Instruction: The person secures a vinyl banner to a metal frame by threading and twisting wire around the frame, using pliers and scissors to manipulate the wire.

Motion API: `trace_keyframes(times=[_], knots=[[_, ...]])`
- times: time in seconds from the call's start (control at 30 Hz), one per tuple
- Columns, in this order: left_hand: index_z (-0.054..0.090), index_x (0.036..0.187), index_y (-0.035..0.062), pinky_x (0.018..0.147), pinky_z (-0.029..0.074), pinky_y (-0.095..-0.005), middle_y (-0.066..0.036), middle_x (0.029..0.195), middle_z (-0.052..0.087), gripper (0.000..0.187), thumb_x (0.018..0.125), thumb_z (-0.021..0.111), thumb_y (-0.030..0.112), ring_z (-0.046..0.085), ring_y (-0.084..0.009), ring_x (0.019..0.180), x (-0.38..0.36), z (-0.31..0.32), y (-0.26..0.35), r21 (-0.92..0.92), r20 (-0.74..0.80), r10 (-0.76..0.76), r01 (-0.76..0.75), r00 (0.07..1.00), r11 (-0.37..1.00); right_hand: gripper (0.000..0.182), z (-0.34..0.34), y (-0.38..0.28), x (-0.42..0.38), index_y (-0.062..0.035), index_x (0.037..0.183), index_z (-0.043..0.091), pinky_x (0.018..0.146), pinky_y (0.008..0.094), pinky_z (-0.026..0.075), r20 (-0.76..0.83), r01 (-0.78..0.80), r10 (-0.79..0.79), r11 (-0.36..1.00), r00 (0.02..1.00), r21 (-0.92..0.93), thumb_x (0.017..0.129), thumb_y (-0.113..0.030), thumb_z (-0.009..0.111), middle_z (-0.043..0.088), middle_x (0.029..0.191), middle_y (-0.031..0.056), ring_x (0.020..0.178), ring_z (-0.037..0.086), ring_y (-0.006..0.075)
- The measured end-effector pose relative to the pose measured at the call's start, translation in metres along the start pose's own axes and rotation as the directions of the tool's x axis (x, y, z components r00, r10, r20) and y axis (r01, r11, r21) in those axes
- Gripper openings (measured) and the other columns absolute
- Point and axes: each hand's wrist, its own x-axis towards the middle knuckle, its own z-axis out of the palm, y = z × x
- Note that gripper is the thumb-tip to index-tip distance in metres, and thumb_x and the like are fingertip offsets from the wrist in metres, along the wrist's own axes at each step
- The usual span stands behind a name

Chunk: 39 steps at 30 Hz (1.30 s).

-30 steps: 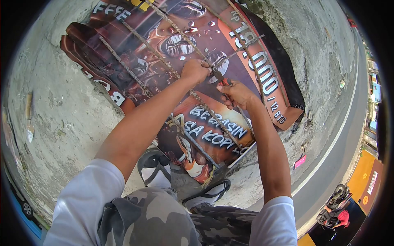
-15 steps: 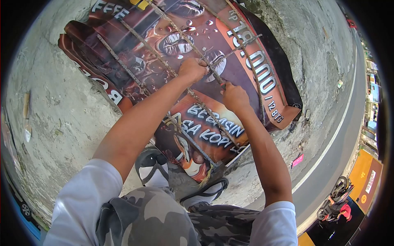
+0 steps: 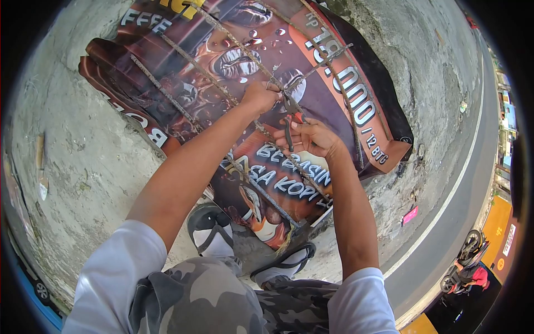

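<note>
Rough grey concrete ground point(image 3: 83, 161) fills the scene, with a printed coffee banner point(image 3: 328, 106) spread flat over it and a grid of rusty steel rods point(image 3: 222, 92) lying on top of the banner. At the middle of the grid the left hand point(image 3: 260, 96) is curled into a closed grip around a rod crossing, its fingertips pinching what looks like a thin loop of tie wire point(image 3: 272, 84) just above the knuckles; the wire is too fine to make out fully. Just below and to the right of that grip, the right hand point(image 3: 311, 136) has its fingers spread partly open and holds a pair of pliers point(image 3: 289, 119) loosely across the fingers, one handle lying along the palm side. The nose of the pliers points up toward the left hand's grip and reaches the same crossing, so the two hands are close together with the tool bridging them; whether the nose is biting the wire I cannot tell. One long rod runs diagonally under both hands and on down toward the person's sandalled feet point(image 3: 214, 231). Well away from the hands, off to the right, an asphalt road point(image 3: 461, 183) with a white line curves past, and a motorbike with a rider point(image 3: 467, 267) stands at its edge.
</note>
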Motion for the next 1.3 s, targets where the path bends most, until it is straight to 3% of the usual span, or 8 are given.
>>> trace_keyframes(times=[0.2,0.3,0.7,1.1,1.2,1.3], knots=[[0.07,0.105,-0.0038,0.071,0.051,-0.0279,-0.01,0.094,0.072,0.022,0.085,0.071,0.007,0.065,-0.0147,0.079,-0.005,0.002,0.001,-0.04,-0.017,0.008,-0.009,1.0,0.999,0.038,-0.008,0.003,0.005,0.0002,0.137,0.047,0.088,0.0523,0.059,0.064,0.027,-0.028,0.999,0.998,0.021,0.103,-0.017,0.05,0.065,0.121,0.027,0.106,0.069,0.0357],[0.073,0.1,-0.0008,0.066,0.048,-0.0278,-0.006,0.086,0.073,0.018,0.083,0.071,0.007,0.062,-0.0118,0.072,-0.005,0.003,0.0,-0.035,-0.06,0.037,-0.039,0.998,0.999,0.04,-0.009,0.003,0.005,0.0002,0.138,0.046,0.088,0.0521,0.059,0.071,0.039,-0.041,0.999,0.997,0.026,0.103,-0.02,0.051,0.065,0.121,0.0264,0.106,0.069,0.035],[0.071,0.102,0.0009,0.071,0.051,-0.0286,-0.007,0.092,0.071,0.016,0.087,0.07,0.009,0.064,-0.0149,0.079,-0.002,0.001,-0.002,-0.004,-0.028,0.007,-0.007,1.0,1.0,0.041,-0.011,0.014,0.011,-0.0031,0.139,0.047,0.085,0.0522,0.059,0.153,0.05,-0.079,0.981,0.985,0.186,0.103,-0.024,0.052,0.064,0.123,0.0275,0.104,0.07,0.0352],[0.07,0.101,0.0018,0.072,0.05,-0.0275,-0.005,0.089,0.07,0.015,0.089,0.069,0.009,0.063,-0.0133,0.077,0.002,0.001,-0.006,-0.005,-0.011,0.025,-0.025,1.0,1.0,0.046,-0.017,0.022,0.014,-0.0031,0.143,0.044,0.083,0.0502,0.06,0.202,0.086,-0.129,0.974,0.971,0.209,0.103,-0.025,0.052,0.066,0.12,0.0259,0.095,0.072,0.0312],[0.072,0.1,-0.0007,0.078,0.048,-0.0298,-0.009,0.093,0.072,0.018,0.084,0.072,0.008,0.064,-0.016,0.084,0.004,0.001,-0.008,-0.063,-0.006,0.009,-0.01,1.0,0.998,0.047,-0.017,0.023,0.016,-0.0022,0.143,0.043,0.083,0.0501,0.06,0.196,0.08,-0.122,0.975,0.973,0.207,0.103,-0.025,0.052,0.066,0.119,0.0258,0.095,0.072,0.0313],[0.069,0.101,0.0021,0.071,0.05,-0.0272,-0.005,0.089,0.07,0.013,0.089,0.068,0.008,0.063,-0.0128,0.077,0.005,0.001,-0.009,-0.019,-0.008,0.013,-0.013,1.0,1.0,0.049,-0.017,0.024,0.017,0.0,0.147,0.036,0.081,0.05,0.061,0.2,0.096,-0.143,0.969,0.969,0.228,0.104,-0.021,0.048,0.068,0.114,0.0243,0.091,0.073,0.0297]])
